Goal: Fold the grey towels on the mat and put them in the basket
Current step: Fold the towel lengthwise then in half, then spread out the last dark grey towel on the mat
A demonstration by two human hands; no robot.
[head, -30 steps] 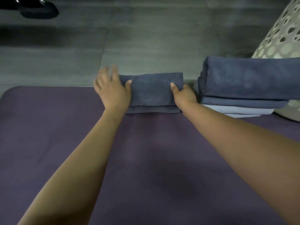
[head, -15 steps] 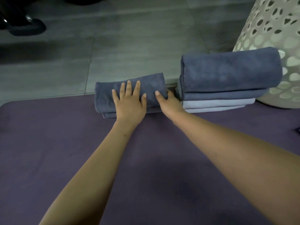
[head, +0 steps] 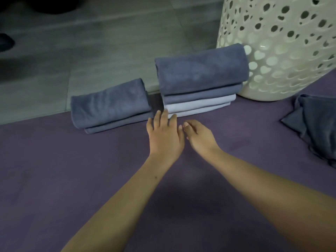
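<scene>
While both hands hover empty over the mat, left hand spread flat, right hand loosely curled, the folded towel sits beside the stack; lifting either from underneath should keep its folds intact on the way into the basket.

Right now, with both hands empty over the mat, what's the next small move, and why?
Probably reach the right hand across to the crumpled towel at the mat's right edge. It looks like the only one not yet folded; the small folded towel and the folded stack beside the basket lie neat, and the left hand holds nothing too.
</scene>
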